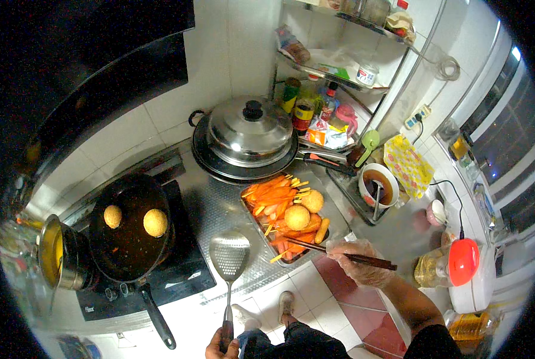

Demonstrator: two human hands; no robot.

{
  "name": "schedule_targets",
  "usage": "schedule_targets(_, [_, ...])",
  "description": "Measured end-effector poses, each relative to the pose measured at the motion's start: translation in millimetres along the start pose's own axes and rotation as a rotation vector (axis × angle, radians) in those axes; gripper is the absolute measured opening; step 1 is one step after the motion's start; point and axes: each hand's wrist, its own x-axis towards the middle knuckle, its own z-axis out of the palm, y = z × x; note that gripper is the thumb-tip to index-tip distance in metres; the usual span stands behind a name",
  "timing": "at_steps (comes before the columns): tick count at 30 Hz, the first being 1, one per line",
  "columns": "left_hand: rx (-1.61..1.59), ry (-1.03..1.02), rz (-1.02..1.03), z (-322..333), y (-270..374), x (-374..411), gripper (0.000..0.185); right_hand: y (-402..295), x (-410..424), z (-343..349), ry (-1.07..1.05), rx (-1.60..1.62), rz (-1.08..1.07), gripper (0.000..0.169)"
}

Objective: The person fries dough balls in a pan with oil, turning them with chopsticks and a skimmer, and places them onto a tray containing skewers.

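My left hand, bare, grips the dark handle of a perforated metal skimmer held upright before me. In a clear plastic glove, my right hand holds dark chopsticks, their tips at a metal tray. Orange-red sausages on sticks fill this tray, with two round golden sesame-type balls on top and a golden stick-shaped piece at its edge. To the left, two more golden balls sit in dark oil in a black frying pan.
The pan stands on a black gas stove, its handle jutting toward me. Beside it is a metal pot. Behind the tray sits a domed-lid wok. A bowl of brown sauce and a red-lidded jar stand at right.
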Motion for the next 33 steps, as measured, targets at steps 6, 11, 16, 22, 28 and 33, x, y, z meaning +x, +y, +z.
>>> schedule_targets(6, [0.025,-0.002,0.022,1,-3,1,0.032,33,2,3,0.079,-0.105,-0.5,0.012])
schedule_targets(11, [-0.012,0.019,0.03,-1,-4,1,0.031,19,-1,-5,0.0,0.067,-0.193,0.014])
schedule_targets(16, [0.075,0.035,0.05,-3,-10,17,0.029,10,8,17,0.091,-0.017,-0.396,0.019])
schedule_targets(22, [0.022,-0.031,0.102,8,2,34,0.034,16,16,36,0.134,0.007,-0.357,0.02])
schedule_targets(28, [0.149,-0.044,0.06,3,-9,35,0.037,35,11,37,0.191,0.21,-0.21,0.018])
schedule_targets(33, [0.073,-0.033,0.042,2,-1,30,0.036,30,2,29,0.205,0.175,-0.173,0.017])
